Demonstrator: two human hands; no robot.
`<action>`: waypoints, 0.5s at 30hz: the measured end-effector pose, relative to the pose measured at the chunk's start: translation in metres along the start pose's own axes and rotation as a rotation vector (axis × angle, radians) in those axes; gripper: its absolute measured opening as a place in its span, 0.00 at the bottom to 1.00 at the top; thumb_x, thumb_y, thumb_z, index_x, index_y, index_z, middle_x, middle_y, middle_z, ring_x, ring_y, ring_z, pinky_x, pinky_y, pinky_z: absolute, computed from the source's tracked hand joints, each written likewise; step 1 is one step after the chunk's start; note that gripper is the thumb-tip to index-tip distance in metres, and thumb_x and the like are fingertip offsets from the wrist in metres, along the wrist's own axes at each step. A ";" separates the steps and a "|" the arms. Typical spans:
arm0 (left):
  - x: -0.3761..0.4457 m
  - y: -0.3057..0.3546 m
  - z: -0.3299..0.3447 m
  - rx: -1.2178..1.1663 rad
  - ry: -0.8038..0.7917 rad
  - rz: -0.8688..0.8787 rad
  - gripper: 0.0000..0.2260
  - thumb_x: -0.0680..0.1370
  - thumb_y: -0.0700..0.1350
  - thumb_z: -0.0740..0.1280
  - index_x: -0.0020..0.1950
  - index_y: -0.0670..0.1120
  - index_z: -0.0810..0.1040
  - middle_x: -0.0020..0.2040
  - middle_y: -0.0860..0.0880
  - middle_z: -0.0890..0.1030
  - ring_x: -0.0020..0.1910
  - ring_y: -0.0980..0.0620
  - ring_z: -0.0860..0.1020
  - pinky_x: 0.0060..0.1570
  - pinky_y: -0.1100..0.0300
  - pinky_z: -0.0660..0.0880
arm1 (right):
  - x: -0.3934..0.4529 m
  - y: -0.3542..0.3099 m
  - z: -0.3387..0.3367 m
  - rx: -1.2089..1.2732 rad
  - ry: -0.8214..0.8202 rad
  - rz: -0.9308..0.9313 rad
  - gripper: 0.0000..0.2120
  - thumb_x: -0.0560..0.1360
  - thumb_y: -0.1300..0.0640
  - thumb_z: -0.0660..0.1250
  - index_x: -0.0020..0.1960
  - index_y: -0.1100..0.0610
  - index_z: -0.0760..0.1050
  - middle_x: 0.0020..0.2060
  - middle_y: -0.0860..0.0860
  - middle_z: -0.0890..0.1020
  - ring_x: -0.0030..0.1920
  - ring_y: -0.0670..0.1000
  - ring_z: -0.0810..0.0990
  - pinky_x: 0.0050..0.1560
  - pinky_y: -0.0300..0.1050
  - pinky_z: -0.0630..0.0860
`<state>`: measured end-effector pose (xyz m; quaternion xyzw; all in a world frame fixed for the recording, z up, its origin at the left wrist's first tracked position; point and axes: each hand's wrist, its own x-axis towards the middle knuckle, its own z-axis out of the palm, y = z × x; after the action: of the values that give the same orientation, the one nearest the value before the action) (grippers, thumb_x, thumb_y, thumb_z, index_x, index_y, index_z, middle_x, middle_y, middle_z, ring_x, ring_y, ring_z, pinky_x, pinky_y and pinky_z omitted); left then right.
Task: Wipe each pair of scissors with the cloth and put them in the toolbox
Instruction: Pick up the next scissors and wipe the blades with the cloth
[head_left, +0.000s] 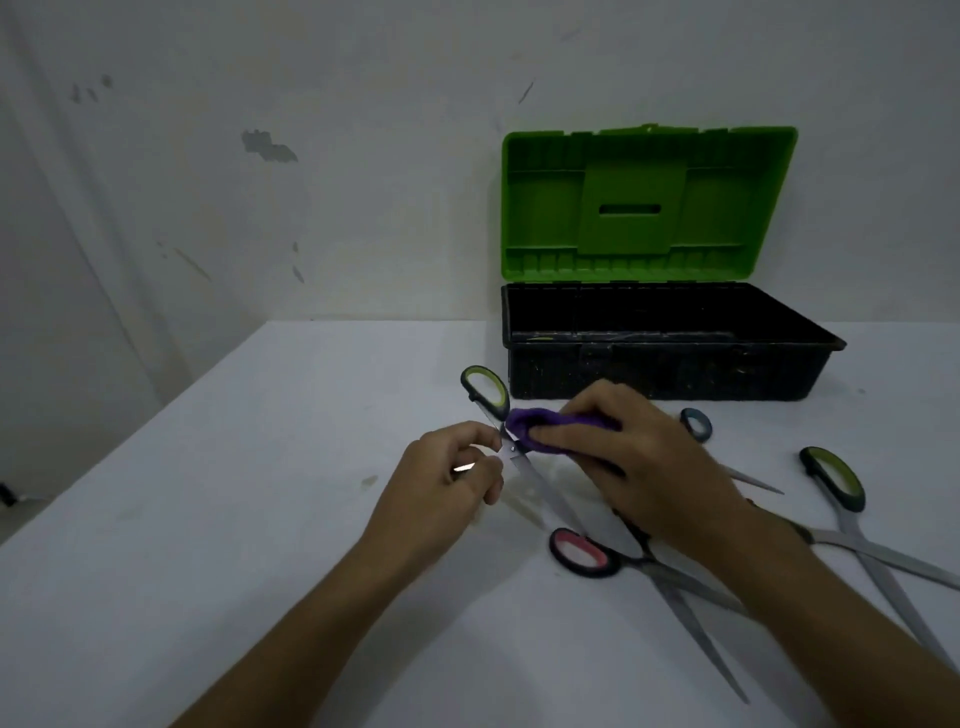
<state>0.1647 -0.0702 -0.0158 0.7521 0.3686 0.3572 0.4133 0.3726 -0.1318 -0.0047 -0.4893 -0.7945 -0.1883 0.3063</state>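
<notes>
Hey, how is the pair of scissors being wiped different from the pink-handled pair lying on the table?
The scissors being wiped have a yellow-green and black handle; the pink-handled scissors have a pink and black one. The first pair is held by the left hand with the purple cloth pressed on it by the right hand; the pink pair lies untouched on the table. Both have long, pale metal blades and sit outside the toolbox.

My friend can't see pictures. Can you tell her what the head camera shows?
Two hands wipe a pair of scissors: the left hand holds them, the right hand presses a purple cloth on. More scissors lie nearby, before an open toolbox.
</notes>
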 end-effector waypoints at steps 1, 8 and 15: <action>0.000 -0.001 -0.001 0.020 -0.001 0.014 0.07 0.79 0.38 0.63 0.50 0.48 0.79 0.29 0.52 0.78 0.24 0.58 0.69 0.27 0.66 0.67 | -0.001 0.001 0.003 -0.003 -0.031 -0.003 0.16 0.77 0.52 0.59 0.59 0.55 0.80 0.49 0.55 0.78 0.45 0.53 0.77 0.38 0.46 0.79; 0.001 -0.001 -0.005 0.030 0.074 0.039 0.08 0.79 0.39 0.64 0.47 0.52 0.77 0.29 0.53 0.78 0.24 0.59 0.69 0.28 0.67 0.66 | -0.008 0.018 -0.008 -0.138 0.182 0.186 0.14 0.74 0.62 0.69 0.60 0.59 0.79 0.50 0.57 0.77 0.46 0.56 0.77 0.42 0.47 0.79; 0.002 0.002 -0.008 -0.072 0.019 0.002 0.08 0.80 0.36 0.62 0.50 0.47 0.78 0.29 0.53 0.77 0.24 0.57 0.67 0.26 0.65 0.64 | 0.001 -0.009 0.013 -0.058 0.072 0.070 0.14 0.77 0.56 0.62 0.61 0.56 0.78 0.53 0.56 0.78 0.47 0.57 0.78 0.40 0.50 0.80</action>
<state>0.1597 -0.0662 -0.0105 0.7337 0.3587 0.3779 0.4362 0.3605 -0.1273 -0.0136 -0.5184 -0.7595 -0.2180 0.3270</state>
